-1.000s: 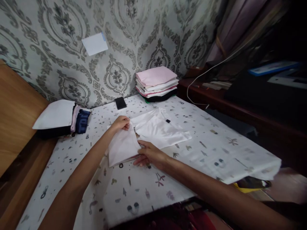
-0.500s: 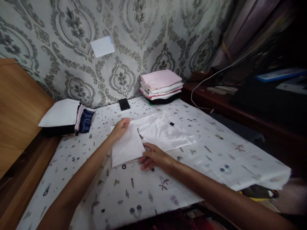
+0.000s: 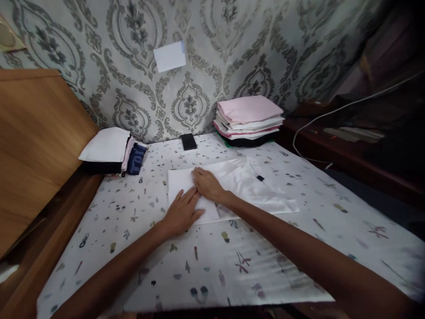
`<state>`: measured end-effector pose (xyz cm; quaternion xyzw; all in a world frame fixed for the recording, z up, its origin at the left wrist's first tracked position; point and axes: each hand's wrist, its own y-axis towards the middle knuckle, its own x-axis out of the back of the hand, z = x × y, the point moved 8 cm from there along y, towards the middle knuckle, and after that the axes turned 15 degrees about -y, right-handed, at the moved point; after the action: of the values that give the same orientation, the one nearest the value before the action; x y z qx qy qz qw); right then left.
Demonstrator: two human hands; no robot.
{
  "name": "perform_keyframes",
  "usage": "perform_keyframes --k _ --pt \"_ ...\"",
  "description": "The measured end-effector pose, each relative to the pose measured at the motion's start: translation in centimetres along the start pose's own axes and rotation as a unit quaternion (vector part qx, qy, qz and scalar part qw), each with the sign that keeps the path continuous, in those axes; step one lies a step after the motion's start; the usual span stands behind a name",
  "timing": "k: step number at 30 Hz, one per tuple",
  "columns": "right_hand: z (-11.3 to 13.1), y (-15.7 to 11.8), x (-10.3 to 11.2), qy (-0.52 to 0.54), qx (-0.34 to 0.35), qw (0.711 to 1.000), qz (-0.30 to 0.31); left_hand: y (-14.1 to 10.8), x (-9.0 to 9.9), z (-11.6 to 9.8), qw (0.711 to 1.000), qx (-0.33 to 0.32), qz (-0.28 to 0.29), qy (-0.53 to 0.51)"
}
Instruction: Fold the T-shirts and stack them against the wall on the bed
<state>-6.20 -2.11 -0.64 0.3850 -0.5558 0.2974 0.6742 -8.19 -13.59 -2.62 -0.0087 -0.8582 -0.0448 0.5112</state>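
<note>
A white T-shirt (image 3: 232,177) lies on the patterned bed sheet, its left part folded over in a flat panel and its neck end with a dark label toward the right. My left hand (image 3: 183,212) rests flat on the folded panel near its front edge, fingers spread. My right hand (image 3: 207,182) lies on the same panel just beyond, palm down with the fingers stretched out. The two hands almost touch at the fingertips. Neither hand grips the cloth.
A stack of folded clothes (image 3: 249,119), pink on top, stands at the back by the wall. A smaller pile (image 3: 108,148) sits at the left beside a wooden board (image 3: 40,146). A black phone-like object (image 3: 189,141) lies between them. A white cable (image 3: 299,133) hangs at right.
Both hands have let go of the folded part's edges and now lie flat on top of it. The fold has been laid down on the shirt. The view has shifted left.
</note>
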Motion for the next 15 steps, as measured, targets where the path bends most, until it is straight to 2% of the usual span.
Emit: perform_keyframes --k 2,5,7,9,12,15 --pt "-0.1 0.5 -1.1 -0.014 -0.007 1.0 0.009 0.0 0.3 0.7 1.0 -0.001 -0.006 -0.001" --pt "-0.7 0.4 -1.8 -0.024 -0.018 0.999 0.018 0.4 1.7 3.0 0.999 0.013 -0.038 -0.001" --pt "-0.9 0.3 -1.7 -0.024 -0.02 0.999 0.026 1.2 3.5 5.4 0.996 0.042 -0.079 -0.012" --pt "-0.7 0.2 -1.3 -0.026 -0.024 0.999 0.031 2.4 5.9 8.5 0.986 0.102 -0.128 -0.034" --pt "1.1 -0.4 -0.4 -0.043 -0.011 0.999 0.022 4.3 8.8 13.0 0.963 0.204 -0.162 -0.06" --pt "4.9 -1.7 -0.3 -0.038 0.076 0.996 0.014 6.3 9.8 15.7 0.954 0.255 -0.134 -0.085"
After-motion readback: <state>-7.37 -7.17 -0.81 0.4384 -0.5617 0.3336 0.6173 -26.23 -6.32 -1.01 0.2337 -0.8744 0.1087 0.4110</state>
